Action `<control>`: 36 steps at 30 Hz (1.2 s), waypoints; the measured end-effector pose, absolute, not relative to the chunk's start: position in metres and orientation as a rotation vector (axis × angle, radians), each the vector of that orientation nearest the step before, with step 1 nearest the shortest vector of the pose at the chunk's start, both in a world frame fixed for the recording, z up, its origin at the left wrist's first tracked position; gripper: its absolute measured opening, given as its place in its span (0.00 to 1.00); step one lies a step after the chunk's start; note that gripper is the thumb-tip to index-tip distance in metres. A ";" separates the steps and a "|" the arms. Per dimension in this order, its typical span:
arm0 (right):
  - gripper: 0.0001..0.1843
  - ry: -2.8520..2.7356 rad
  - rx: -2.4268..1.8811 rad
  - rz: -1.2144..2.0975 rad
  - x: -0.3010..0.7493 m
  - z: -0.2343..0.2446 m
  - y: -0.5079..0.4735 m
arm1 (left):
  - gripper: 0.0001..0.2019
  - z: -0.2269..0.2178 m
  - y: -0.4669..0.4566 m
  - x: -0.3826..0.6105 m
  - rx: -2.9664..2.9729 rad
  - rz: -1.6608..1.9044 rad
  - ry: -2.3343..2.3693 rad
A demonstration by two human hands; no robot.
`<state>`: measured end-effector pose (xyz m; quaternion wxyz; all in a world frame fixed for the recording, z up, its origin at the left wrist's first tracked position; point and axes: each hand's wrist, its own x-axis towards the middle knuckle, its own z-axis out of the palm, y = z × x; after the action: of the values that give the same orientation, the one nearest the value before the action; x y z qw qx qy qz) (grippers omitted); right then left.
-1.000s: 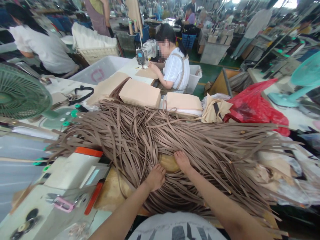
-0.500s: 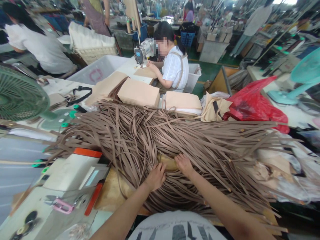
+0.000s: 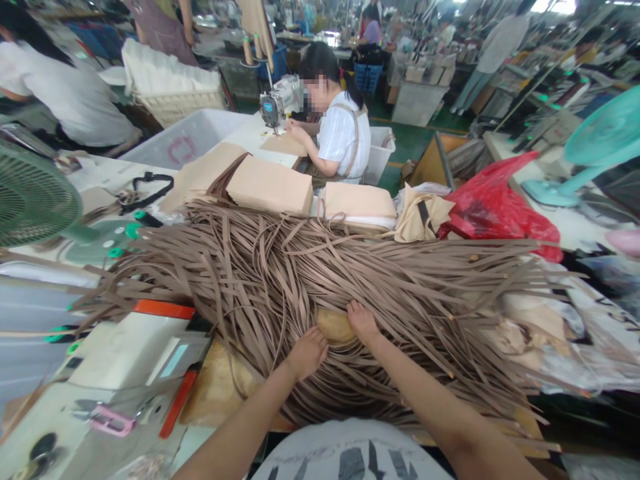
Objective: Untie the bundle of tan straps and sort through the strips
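A wide heap of long, flat brown straps [image 3: 400, 267] lies across the worktable in front of me. Both hands are in the middle of it, on either side of a small gap where the tan tabletop [image 3: 334, 327] shows. My left hand [image 3: 309, 353] rests at the gap's left edge, fingers curled over the straps there. Across the gap, my right hand [image 3: 363, 320] has its bent fingers on the straps at the right edge. The fingertips are partly hidden among the straps.
Left of the heap are a sewing machine [image 3: 120, 347] and pink-handled snips [image 3: 113, 420]. Stacked beige pieces [image 3: 270, 185] and a red plastic bag [image 3: 500, 207] lie behind it. A green fan [image 3: 35, 193] stands left. A co-worker [image 3: 343, 140] sews opposite.
The gap between my hands looks slightly larger, with more of the tan tabletop showing. Both hands stay on the straps. My view has turned a little to the right.
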<state>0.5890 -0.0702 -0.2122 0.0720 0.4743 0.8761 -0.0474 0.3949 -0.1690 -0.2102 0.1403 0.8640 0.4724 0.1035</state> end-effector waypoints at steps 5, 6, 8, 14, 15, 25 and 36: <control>0.14 2.618 1.478 -0.092 0.588 -0.220 -0.076 | 0.15 -0.212 -0.168 0.396 2.447 0.319 1.430; 0.15 2.609 1.494 -0.088 0.589 -0.220 -0.075 | 0.15 -0.212 -0.168 0.397 2.436 0.320 1.444; 0.16 2.609 1.491 -0.096 0.591 -0.220 -0.073 | 0.15 -0.214 -0.169 0.398 2.410 0.317 1.480; 0.14 2.759 1.154 -0.279 0.598 -0.205 -0.100 | 0.22 -0.211 -0.172 0.403 2.357 0.289 1.610; 0.13 2.782 1.069 -0.332 0.599 -0.201 -0.110 | 0.22 -0.210 -0.173 0.403 2.366 0.279 1.601; 0.16 2.663 1.360 -0.345 0.586 -0.213 -0.081 | 0.09 -0.212 -0.170 0.399 2.475 0.258 1.412; 0.11 2.612 1.379 -0.487 0.599 -0.215 -0.073 | 0.12 -0.207 -0.172 0.400 2.331 0.309 1.577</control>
<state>0.5991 -0.0732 -0.2149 0.0740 0.4595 0.8701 -0.1624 0.4003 -0.1717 -0.2067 0.1545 0.8135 0.5503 0.1077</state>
